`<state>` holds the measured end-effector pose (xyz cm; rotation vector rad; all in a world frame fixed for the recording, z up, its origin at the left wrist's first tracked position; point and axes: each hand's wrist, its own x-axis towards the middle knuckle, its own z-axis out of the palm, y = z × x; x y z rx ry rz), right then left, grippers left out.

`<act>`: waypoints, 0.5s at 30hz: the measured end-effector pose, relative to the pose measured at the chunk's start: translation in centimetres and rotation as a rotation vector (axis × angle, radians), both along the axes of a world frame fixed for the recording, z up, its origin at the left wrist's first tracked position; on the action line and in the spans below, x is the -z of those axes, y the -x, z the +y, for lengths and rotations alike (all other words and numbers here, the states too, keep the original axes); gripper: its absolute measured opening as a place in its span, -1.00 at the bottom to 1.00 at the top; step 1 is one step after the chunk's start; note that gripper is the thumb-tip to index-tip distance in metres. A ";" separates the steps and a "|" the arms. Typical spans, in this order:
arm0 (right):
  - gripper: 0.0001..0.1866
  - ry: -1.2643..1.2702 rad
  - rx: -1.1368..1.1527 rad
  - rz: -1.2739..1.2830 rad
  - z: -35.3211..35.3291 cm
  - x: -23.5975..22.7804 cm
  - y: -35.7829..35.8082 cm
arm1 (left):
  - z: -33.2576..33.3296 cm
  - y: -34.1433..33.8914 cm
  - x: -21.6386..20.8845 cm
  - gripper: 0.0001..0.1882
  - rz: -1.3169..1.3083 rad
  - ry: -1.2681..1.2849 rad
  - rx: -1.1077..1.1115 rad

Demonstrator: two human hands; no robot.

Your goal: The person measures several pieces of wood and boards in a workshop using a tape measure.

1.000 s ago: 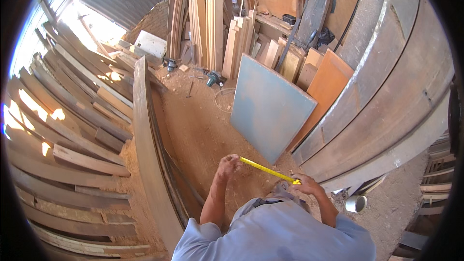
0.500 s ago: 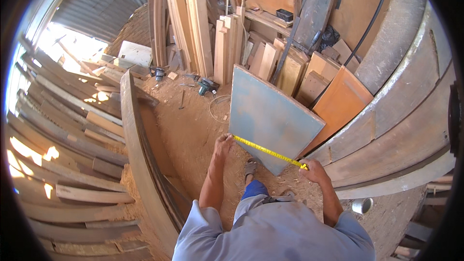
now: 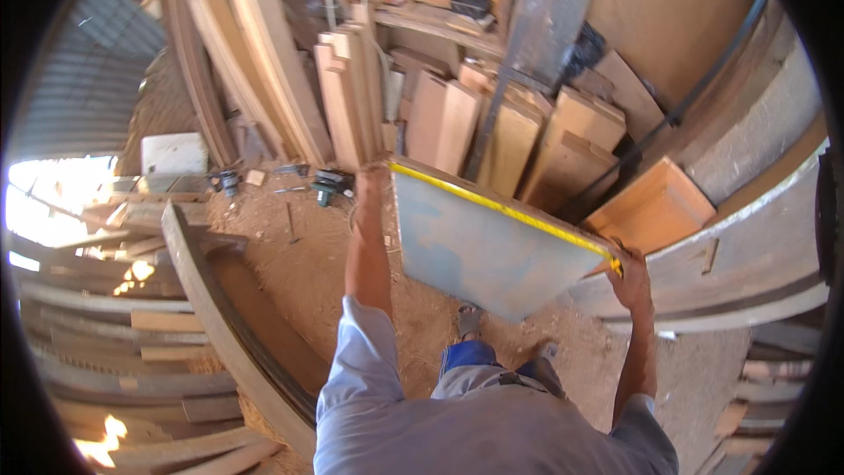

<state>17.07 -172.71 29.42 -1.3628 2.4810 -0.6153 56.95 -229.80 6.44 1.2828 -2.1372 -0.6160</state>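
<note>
A yellow tape measure (image 3: pixel 505 208) is pulled out along the top edge of a blue-grey board (image 3: pixel 483 255). The board stands upright before me. At its upper left corner my left hand (image 3: pixel 373 169) is closed on the tape's free end; the fingertips are blurred. By the upper right corner, my right hand (image 3: pixel 631 281) is wrapped round the tape's other end, and its fingers mostly hide the case.
Behind the board, wooden blocks (image 3: pixel 505 145) and an orange panel (image 3: pixel 655 207) lean together. Power tools (image 3: pixel 330 186) lie on the dusty floor at the left. A long timber beam (image 3: pixel 220 317) runs beside me, with stacked planks (image 3: pixel 132 325) beyond it.
Both hands have moved outward, the left one up to the board's far left corner and the right one to its right corner. More tape is out, lying along the top edge.
</note>
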 end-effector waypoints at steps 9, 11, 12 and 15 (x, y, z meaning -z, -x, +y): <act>-0.49 -0.114 0.260 0.046 1.1 2.3 2.9 | 0.2 7.4 -2.0 -0.75 0.530 -0.933 -0.272; -0.48 -0.146 0.303 0.029 2.0 2.3 3.1 | 2.6 7.6 -5.7 -0.69 0.562 -0.968 -0.239; -0.47 -0.142 0.296 0.014 1.4 2.4 3.1 | 1.6 5.7 -6.5 -0.67 0.557 -0.962 -0.225; -0.47 -0.111 0.304 0.045 1.5 4.2 3.4 | -0.3 4.2 -7.3 -0.62 0.491 -1.013 -0.180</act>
